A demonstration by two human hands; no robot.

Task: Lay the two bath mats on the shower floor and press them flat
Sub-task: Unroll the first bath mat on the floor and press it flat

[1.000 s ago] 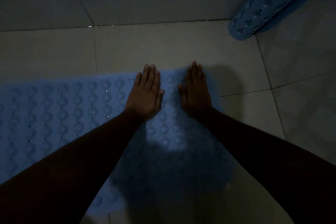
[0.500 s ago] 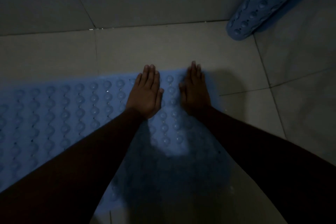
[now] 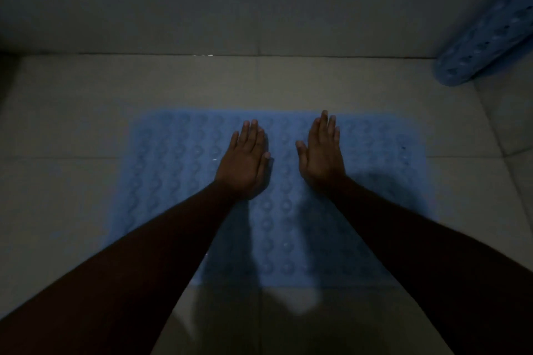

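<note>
dim tiled floor [image 3: 72,130] carries one blue mat [image 3: 178,176]; left hand [image 3: 245,164] and right hand [image 3: 321,155] press flat (fingers extended); second mat [image 3: 484,49] stands at two o'clock, nearer the right hand.

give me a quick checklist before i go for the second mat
1. First mat spread on the shower floor: ok.
2. Left hand and right hand palm down and open on it: ok.
3. Far edge lying flat, no curl seen: ok.
4. Near edge flat: cannot tell, arms and shadow cover it.
5. Suction cups gripping the tiles: cannot tell.
6. Second mat laid down: not ok, propped in the far right corner.
</note>
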